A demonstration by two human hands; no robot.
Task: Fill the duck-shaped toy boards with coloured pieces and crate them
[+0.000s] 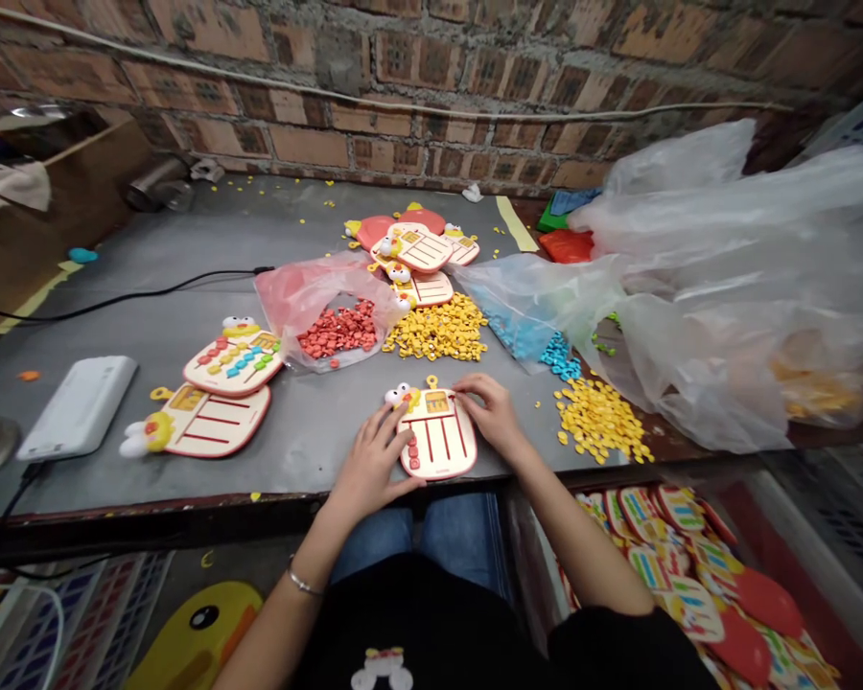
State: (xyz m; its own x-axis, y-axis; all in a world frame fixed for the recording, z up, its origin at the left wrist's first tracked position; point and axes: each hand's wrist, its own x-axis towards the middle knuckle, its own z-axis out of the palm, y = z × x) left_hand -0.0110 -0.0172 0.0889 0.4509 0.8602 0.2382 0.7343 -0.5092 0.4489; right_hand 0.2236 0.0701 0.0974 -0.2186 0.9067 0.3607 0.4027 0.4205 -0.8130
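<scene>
A cream toy counting board (442, 450) with a red rim, a duck head and several upright slots lies flat before me. Small red beads (414, 452) sit in its leftmost slot. My left hand (370, 465) grips the board's left side, thumb along the lower edge and fingers over the upper left. At the upper right corner, the fingers of my right hand (495, 414) are pinched together at the top of a slot; whatever is between them is hidden. Close behind the board is a pile of yellow beads (442, 331).
Red beads (338, 331) lie in a pink bag, blue beads (561, 356) spill from a clear bag, and more yellow beads (600, 422) lie right. Other boards (220, 422) rest left, near a white power bank (79, 407). A bin of filled boards (690, 565) stands below right.
</scene>
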